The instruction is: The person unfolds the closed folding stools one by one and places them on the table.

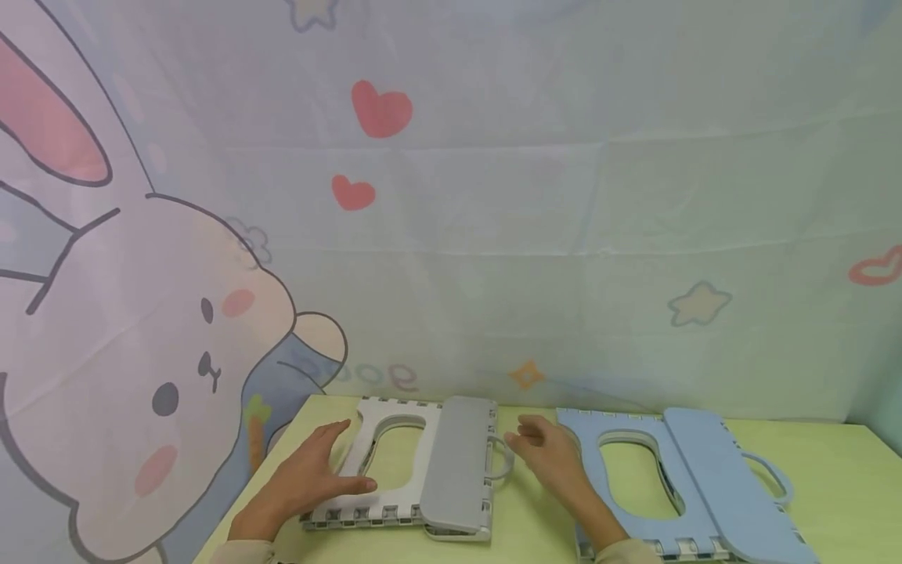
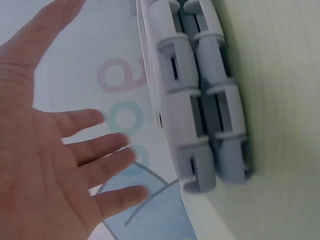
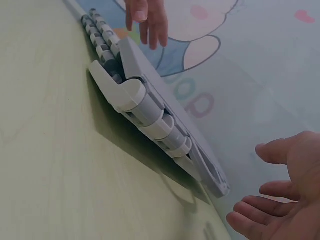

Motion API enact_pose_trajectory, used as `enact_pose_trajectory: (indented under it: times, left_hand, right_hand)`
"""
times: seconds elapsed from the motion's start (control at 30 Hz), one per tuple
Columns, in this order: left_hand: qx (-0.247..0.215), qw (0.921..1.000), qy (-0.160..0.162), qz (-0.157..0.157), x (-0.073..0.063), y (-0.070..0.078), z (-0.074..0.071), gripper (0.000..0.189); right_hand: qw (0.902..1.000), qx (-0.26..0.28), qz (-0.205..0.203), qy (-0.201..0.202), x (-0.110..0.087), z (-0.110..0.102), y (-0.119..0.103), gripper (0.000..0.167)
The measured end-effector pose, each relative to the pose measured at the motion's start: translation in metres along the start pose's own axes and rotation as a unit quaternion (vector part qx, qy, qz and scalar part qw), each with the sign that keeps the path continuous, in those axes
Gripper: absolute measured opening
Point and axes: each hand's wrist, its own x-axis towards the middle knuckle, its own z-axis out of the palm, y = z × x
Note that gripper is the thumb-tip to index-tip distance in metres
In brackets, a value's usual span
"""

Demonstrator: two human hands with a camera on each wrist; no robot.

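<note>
A white and grey folding stool point(image 1: 461, 462), folded flat with a large oval opening and a grey loop handle point(image 1: 504, 459), lies on the table. My left hand point(image 1: 303, 474) hovers over its left side, thumb and fingers spread, holding nothing. In the left wrist view, the stool's hinged edge point(image 2: 182, 65) stands apart from the fingers. My right hand point(image 1: 553, 462) is in the air between this stool and a similar blue folding stool point(image 1: 726, 478), near the grey handle. Its fingers are loosely bent and grip nothing; in the right wrist view a gap separates them from the stool point(image 3: 150, 110).
The blue stool's loop handle point(image 1: 771, 478) points right. Both stools lie on a pale yellow-green table point(image 1: 838, 478). Behind it hangs a cloth backdrop point(image 1: 493, 235) printed with a rabbit, hearts and stars.
</note>
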Motion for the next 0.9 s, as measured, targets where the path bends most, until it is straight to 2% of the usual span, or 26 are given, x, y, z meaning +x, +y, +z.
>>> enact_pose_trajectory:
  times: [0.17, 0.47, 0.57, 0.63, 0.77, 0.83, 0.9]
  left_hand:
    - [-0.012, 0.9995, -0.025, -0.014, -0.002, -0.005, -0.005, 0.114]
    - [-0.040, 0.9975, -0.059, -0.003, -0.006, -0.010, -0.007, 0.107]
    - [-0.047, 0.9965, -0.069, 0.005, -0.006, -0.013, -0.006, 0.103]
    - [-0.045, 0.9956, -0.080, 0.023, -0.001, -0.024, -0.003, 0.097]
    - [-0.038, 0.9938, -0.099, 0.033, 0.013, -0.048, 0.006, 0.089]
    - [-0.030, 0.9932, -0.106, 0.039, 0.019, -0.062, 0.011, 0.089]
    - [-0.026, 0.9932, -0.107, 0.039, 0.023, -0.069, 0.014, 0.092]
  right_hand:
    - [0.9997, 0.022, 0.008, -0.010, 0.001, 0.006, 0.005, 0.046]
    - [0.9998, -0.011, 0.011, -0.012, 0.003, 0.014, 0.014, 0.036]
    - [0.9997, -0.003, 0.019, -0.014, 0.002, 0.016, 0.016, 0.033]
    - [0.9997, 0.003, 0.021, -0.014, 0.002, 0.016, 0.017, 0.031]
    - [0.9999, 0.004, 0.016, -0.006, 0.001, 0.017, 0.017, 0.029]
    - [0.9998, 0.007, 0.015, -0.004, 0.001, 0.017, 0.018, 0.029]
    - [0.9997, 0.016, 0.017, -0.006, 0.001, 0.016, 0.018, 0.029]
